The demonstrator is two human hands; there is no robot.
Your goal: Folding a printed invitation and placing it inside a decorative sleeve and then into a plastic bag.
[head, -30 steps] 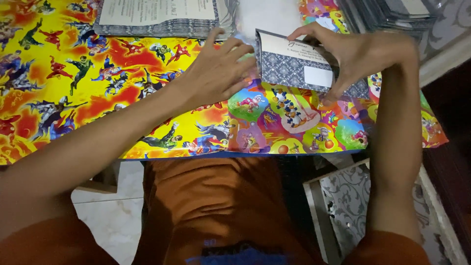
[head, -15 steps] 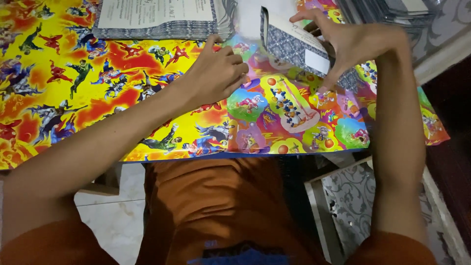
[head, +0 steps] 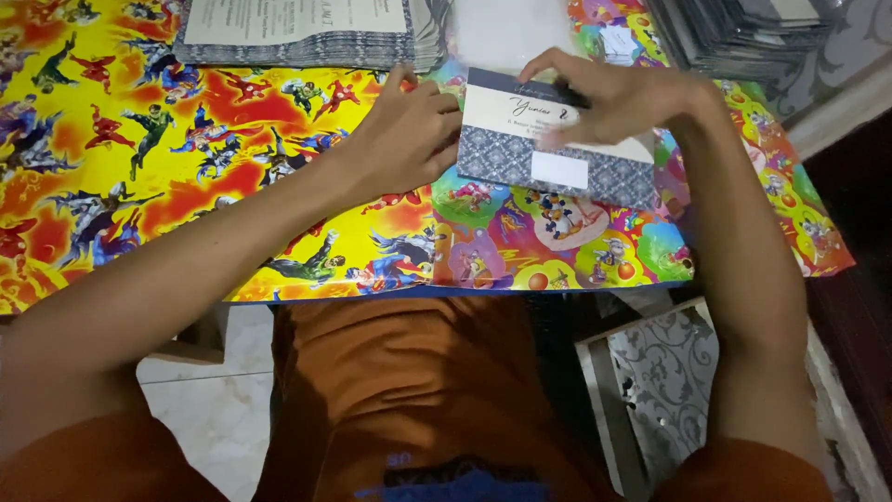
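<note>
The person's arms come in from the bottom edge, and the orange clothes fill the near part. A grey patterned board [head: 669, 381] by the right knee is partly cut off.

On the counter [head: 186, 186], covered in bright cartoon paper, lies a blue patterned card [head: 557, 153]. The left hand [head: 404, 130] is curled at the card's left edge, its grip touching the card there. The right hand [head: 618, 98] lies on top of the card, fingers bent and pressing down; its fingertips look blurry.

Farther back sits a stack of cards [head: 307, 33], cut off at the top. A second dark stack [head: 743, 28] is at the far right, also cut off.
</note>
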